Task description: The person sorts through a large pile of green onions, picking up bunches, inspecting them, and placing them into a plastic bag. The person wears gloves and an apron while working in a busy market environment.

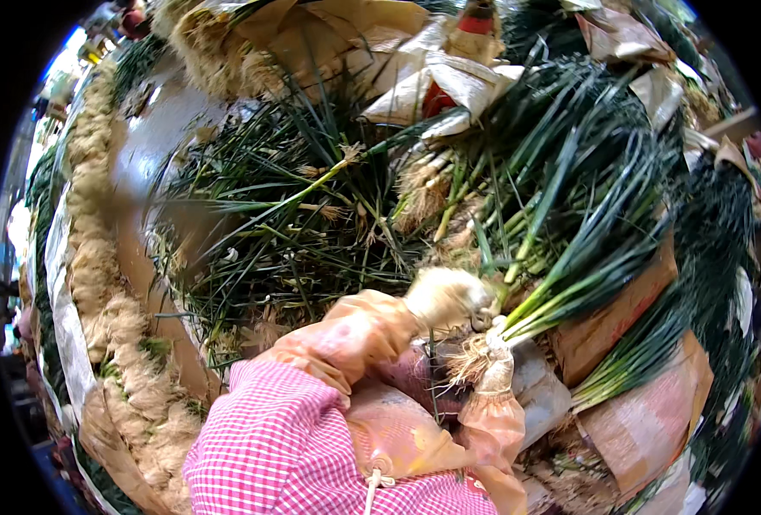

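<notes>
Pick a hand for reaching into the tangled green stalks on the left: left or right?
The left hand, probably: it sits nearer the tangled green stalks, while the right hand appears closed on a green onion bunch near its roots. Blur hides whether the left holds anything.

The right hand [497, 372] holds green onions [542, 311] near their roots [468, 362]

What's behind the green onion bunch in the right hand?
Past the bunch, more green onions and brown paper show. Whatever sits directly behind it is covered; can't tell.
</notes>
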Demonstrator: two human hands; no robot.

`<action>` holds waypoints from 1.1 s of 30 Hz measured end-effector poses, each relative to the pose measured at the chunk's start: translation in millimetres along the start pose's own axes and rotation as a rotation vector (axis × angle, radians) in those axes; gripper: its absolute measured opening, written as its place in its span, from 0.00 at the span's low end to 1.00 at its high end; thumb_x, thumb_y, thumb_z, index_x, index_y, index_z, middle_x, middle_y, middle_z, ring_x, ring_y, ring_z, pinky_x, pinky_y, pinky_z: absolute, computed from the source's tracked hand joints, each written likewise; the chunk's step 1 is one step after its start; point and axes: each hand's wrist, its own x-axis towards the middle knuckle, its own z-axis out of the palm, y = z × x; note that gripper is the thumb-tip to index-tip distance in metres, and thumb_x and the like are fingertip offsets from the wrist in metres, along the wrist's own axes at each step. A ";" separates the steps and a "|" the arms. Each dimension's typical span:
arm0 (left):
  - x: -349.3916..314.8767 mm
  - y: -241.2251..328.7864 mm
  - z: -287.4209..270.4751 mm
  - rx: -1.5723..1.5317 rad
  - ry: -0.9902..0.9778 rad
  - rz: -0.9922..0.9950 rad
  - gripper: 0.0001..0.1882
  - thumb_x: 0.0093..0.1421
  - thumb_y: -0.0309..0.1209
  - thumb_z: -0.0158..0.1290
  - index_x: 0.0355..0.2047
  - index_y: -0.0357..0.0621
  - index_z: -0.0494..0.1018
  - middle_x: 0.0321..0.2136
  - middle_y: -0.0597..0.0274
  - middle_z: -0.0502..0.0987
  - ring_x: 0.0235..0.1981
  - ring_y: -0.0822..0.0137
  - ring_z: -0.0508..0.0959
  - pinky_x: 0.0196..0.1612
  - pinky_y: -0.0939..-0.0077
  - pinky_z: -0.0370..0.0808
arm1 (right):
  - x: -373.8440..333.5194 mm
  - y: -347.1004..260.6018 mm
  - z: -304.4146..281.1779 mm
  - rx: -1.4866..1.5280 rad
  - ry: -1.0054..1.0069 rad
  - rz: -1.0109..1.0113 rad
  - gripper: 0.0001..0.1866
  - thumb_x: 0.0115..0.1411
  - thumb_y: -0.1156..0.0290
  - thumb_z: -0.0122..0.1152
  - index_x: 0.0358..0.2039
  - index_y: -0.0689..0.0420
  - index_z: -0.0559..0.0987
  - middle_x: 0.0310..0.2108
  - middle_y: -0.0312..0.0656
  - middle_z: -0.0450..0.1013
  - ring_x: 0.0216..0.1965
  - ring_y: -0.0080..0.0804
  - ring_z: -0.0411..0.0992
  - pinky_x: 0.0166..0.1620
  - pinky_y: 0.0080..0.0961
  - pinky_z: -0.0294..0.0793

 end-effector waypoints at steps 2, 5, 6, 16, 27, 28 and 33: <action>10.5 -21.7 -26.6 0.267 0.211 -0.095 0.10 0.51 0.30 0.56 0.35 0.45 0.74 0.27 0.56 0.76 0.28 0.56 0.76 0.33 0.69 0.73 | -4.8 -12.6 18.8 0.216 -0.172 0.145 0.20 0.48 0.77 0.58 0.44 0.56 0.67 0.41 0.46 0.67 0.33 0.35 0.70 0.36 0.29 0.75; 16.6 -33.2 -37.3 0.703 0.391 0.020 0.27 0.52 0.35 0.56 0.52 0.42 0.64 0.40 0.48 0.72 0.38 0.49 0.74 0.41 0.65 0.72 | -5.8 -12.0 30.2 0.192 -0.213 0.116 0.22 0.46 0.77 0.61 0.43 0.54 0.66 0.44 0.48 0.64 0.38 0.37 0.69 0.36 0.31 0.76; 26.8 -26.1 -26.5 0.504 0.249 0.011 0.32 0.55 0.39 0.55 0.56 0.40 0.58 0.47 0.45 0.67 0.43 0.48 0.72 0.43 0.63 0.71 | -5.7 -16.1 26.9 0.199 -0.294 0.113 0.23 0.45 0.76 0.62 0.42 0.54 0.67 0.46 0.49 0.63 0.41 0.37 0.68 0.37 0.33 0.76; 51.3 -25.8 40.9 0.027 -0.089 0.394 0.19 0.54 0.20 0.44 0.46 0.46 0.69 0.31 0.57 0.70 0.33 0.59 0.73 0.34 0.71 0.72 | -12.2 -16.9 20.7 0.292 -0.364 0.155 0.22 0.43 0.74 0.61 0.41 0.52 0.67 0.47 0.49 0.64 0.46 0.41 0.67 0.49 0.38 0.70; 38.3 -10.2 19.0 -0.466 -0.466 -0.251 0.17 0.59 0.40 0.53 0.37 0.36 0.73 0.22 0.65 0.73 0.24 0.77 0.71 0.26 0.79 0.69 | -2.5 -4.5 1.1 0.160 -0.268 0.124 0.23 0.45 0.79 0.61 0.44 0.59 0.66 0.34 0.39 0.68 0.31 0.29 0.71 0.34 0.24 0.73; 37.0 1.6 20.0 -0.503 -0.409 -0.199 0.15 0.58 0.37 0.55 0.37 0.37 0.73 0.23 0.66 0.73 0.26 0.77 0.73 0.26 0.80 0.70 | -5.5 -6.8 6.9 0.067 -0.181 0.111 0.25 0.45 0.78 0.61 0.45 0.63 0.66 0.28 0.35 0.68 0.26 0.25 0.70 0.32 0.19 0.72; 24.0 -11.4 14.1 -0.932 -0.477 -0.469 0.11 0.58 0.31 0.54 0.39 0.40 0.74 0.32 0.67 0.76 0.34 0.75 0.73 0.40 0.79 0.71 | -11.1 -11.9 10.1 0.019 -0.200 0.121 0.26 0.44 0.77 0.62 0.45 0.64 0.65 0.27 0.36 0.68 0.25 0.25 0.70 0.30 0.17 0.71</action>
